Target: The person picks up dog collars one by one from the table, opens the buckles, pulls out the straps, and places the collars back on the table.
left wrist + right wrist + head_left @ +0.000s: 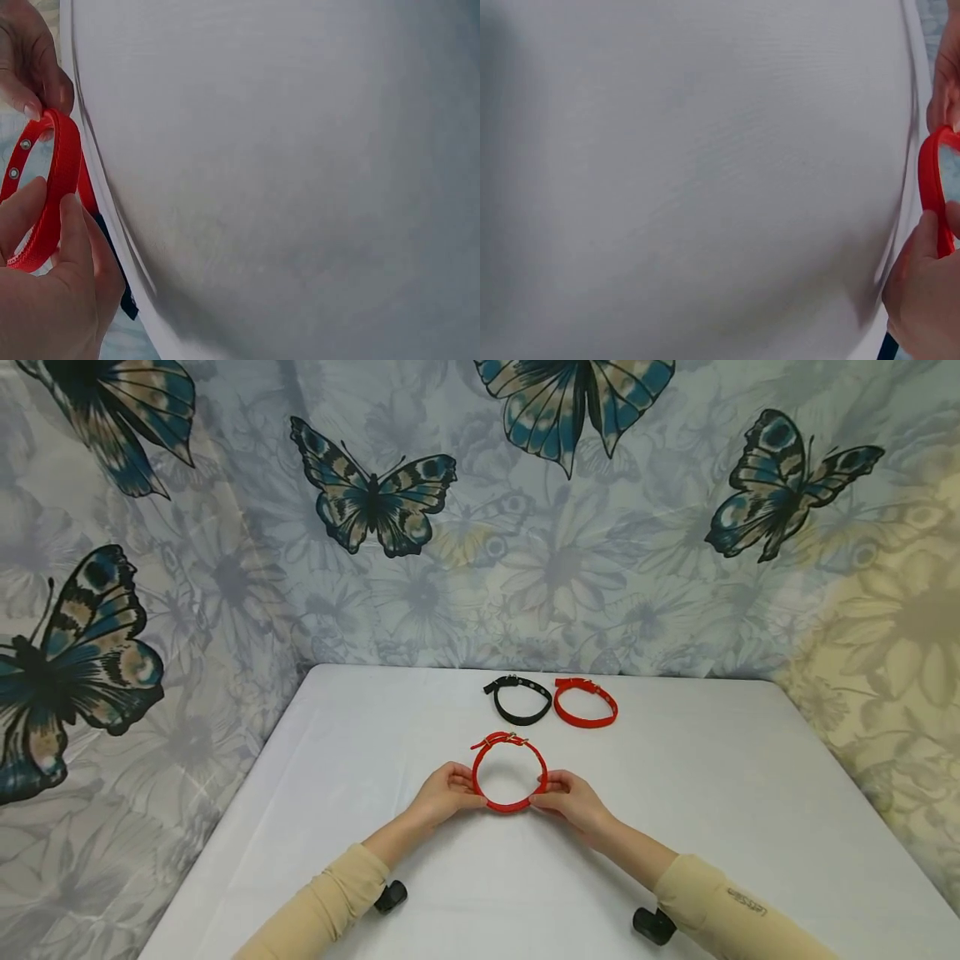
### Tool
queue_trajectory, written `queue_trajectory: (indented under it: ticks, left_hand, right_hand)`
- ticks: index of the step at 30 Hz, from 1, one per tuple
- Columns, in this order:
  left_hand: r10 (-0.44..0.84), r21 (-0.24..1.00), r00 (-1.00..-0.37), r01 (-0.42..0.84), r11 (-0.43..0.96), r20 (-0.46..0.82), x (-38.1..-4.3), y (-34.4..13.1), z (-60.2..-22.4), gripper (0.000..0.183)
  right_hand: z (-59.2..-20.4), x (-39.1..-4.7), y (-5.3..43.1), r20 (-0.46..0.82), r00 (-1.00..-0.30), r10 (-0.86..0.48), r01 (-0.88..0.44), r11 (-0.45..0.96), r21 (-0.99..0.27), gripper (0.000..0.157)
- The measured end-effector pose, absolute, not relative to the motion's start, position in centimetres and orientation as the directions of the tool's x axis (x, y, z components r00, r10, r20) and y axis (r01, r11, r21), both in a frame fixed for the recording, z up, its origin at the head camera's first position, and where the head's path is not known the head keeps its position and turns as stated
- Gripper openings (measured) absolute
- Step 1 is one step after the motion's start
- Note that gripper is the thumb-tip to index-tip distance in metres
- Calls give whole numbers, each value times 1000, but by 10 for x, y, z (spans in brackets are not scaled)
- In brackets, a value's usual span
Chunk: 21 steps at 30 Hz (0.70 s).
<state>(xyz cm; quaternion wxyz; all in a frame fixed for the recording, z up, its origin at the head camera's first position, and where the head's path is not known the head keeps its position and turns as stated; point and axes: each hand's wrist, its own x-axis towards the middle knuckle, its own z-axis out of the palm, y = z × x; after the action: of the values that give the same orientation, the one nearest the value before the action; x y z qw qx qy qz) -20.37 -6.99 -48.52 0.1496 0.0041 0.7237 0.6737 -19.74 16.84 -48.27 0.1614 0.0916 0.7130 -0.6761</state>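
red collar (pixel 507 807): over the table (pixel 712 793), short of its far edge | left hand (pixel 446 794), right hand (pixel 574 802): pinching opposite lower sides; light, even pressure should keep the loop round | black collar (pixel 519 720), second red collar (pixel 585 722): near far edge

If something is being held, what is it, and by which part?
The nearer red collar: left hand and right hand pinch its sides, away from the buckle.
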Motion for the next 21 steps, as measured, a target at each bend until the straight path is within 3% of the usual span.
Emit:
queue_trajectory:
  ticks: [21]
  left_hand:
    - [248,950,-950,-113,292,-189,-189,-71,-490,38]
  right_hand:
    - [-488,-174,176,-285,-946,-157,242,247,-938,37]
